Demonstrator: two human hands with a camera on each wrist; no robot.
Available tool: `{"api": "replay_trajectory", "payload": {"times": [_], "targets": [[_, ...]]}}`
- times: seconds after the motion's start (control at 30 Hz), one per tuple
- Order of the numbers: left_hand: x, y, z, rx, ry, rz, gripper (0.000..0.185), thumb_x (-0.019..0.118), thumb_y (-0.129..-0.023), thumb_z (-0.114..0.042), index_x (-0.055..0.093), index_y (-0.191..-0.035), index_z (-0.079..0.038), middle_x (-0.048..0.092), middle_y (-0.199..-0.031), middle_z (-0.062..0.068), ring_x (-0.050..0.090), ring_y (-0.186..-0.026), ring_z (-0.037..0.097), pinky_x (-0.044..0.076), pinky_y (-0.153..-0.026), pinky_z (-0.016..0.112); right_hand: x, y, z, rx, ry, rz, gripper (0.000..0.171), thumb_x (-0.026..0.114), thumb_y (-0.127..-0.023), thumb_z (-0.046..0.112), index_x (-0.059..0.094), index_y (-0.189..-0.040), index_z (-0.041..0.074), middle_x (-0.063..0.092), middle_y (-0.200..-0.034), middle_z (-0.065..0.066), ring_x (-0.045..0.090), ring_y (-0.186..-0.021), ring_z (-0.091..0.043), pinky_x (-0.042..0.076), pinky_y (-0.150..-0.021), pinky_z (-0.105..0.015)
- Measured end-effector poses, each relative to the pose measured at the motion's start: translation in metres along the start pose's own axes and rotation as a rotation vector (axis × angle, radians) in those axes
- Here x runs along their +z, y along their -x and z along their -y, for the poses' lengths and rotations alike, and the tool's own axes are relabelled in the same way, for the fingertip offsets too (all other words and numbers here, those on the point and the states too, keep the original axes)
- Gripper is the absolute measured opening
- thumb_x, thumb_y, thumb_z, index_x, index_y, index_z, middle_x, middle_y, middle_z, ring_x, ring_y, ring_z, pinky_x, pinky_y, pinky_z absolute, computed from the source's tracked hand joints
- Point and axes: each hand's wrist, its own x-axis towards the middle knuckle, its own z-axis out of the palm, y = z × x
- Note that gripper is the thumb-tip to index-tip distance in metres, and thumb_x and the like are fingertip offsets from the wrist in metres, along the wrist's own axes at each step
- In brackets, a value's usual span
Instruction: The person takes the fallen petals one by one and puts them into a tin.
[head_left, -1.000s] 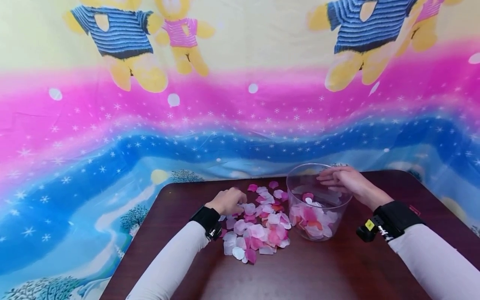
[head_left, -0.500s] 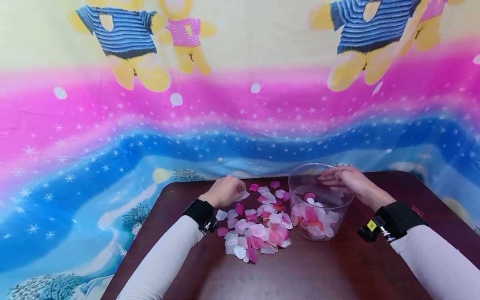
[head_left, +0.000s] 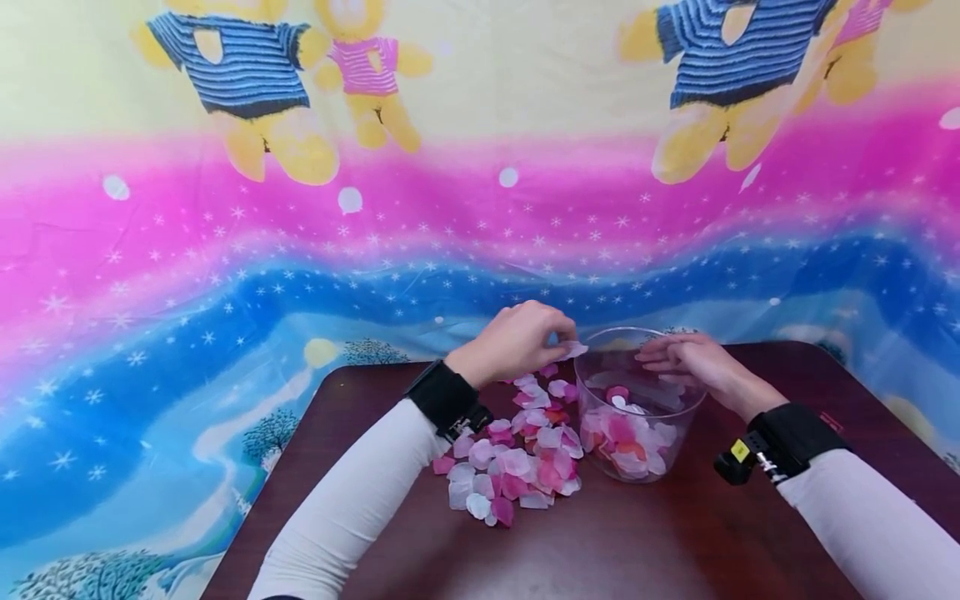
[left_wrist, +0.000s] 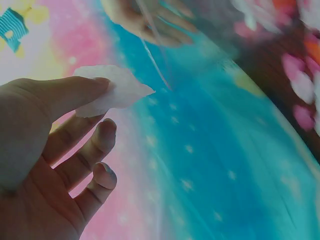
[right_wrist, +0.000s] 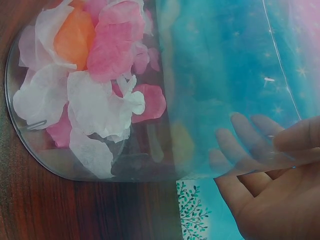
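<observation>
My left hand [head_left: 561, 342] pinches one white petal [head_left: 574, 350] between thumb and fingers, just left of the rim of a clear round container [head_left: 594, 379]. In the left wrist view the petal [left_wrist: 120, 90] sticks out past the thumb of that hand [left_wrist: 100, 97]. My right hand [head_left: 663, 358] holds the container's far rim, fingers inside and thumb outside. The right wrist view shows this hand [right_wrist: 272, 147] through the clear container wall [right_wrist: 210, 75]. Pink, white and orange petals [right_wrist: 95, 75] lie in the bottom of the container [head_left: 626, 437].
A loose pile of pink and white petals [head_left: 517, 462] lies on the dark brown table [head_left: 637, 542], left of the container. A bright cloth with bears and stars [head_left: 300, 250] hangs behind the table and drapes past its left edge.
My left hand has picked a white petal from the pile, lifted it and carried it right, up to the container's rim. The right hand and container have stayed put.
</observation>
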Motion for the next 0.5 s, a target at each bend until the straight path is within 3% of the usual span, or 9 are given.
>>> {"api": "replay_trajectory", "payload": {"times": [0.07,0.27,0.37,0.5], "targets": [[0.003,-0.010,-0.009,0.030,0.009,0.005,0.014,0.067,-0.101,-0.024,0.076,-0.112,-0.021,0.072,-0.105,-0.007,0.061,-0.087,0.005,0.047,-0.066,0.019,0.000,-0.001,0.000,0.004,-0.011,0.004,0.053,0.025,-0.100,0.003,0.044,-0.149,-0.007,0.051,-0.148,-0.028,0.050,-0.136,-0.043,0.045,-0.108,-0.051],[0.022,-0.032,-0.019,0.082,0.034,0.047,0.012,0.064,-0.103,-0.028,0.074,-0.101,-0.021,0.064,-0.085,-0.007,0.052,-0.070,0.006,0.034,-0.055,0.021,0.001,-0.001,0.001,0.020,-0.033,0.013,0.054,0.023,-0.101,0.004,0.040,-0.152,-0.005,0.047,-0.151,-0.029,0.048,-0.137,-0.045,0.041,-0.111,-0.056],[0.028,-0.036,-0.018,0.063,0.021,0.056,0.013,0.067,-0.101,-0.031,0.074,-0.108,-0.021,0.068,-0.095,-0.007,0.057,-0.077,0.006,0.036,-0.057,0.019,0.001,-0.001,0.001,0.026,-0.037,0.008,0.053,0.024,-0.102,0.005,0.041,-0.152,-0.004,0.048,-0.150,-0.028,0.048,-0.137,-0.045,0.041,-0.111,-0.056],[0.029,-0.036,-0.012,0.028,0.017,0.045,0.029,0.068,-0.100,-0.037,0.072,-0.123,-0.021,0.068,-0.118,-0.007,0.062,-0.097,0.009,0.046,-0.070,0.019,0.000,-0.001,0.001,0.028,-0.040,-0.003,0.053,0.025,-0.101,0.004,0.043,-0.151,-0.005,0.050,-0.149,-0.028,0.050,-0.136,-0.044,0.042,-0.110,-0.055]]}}
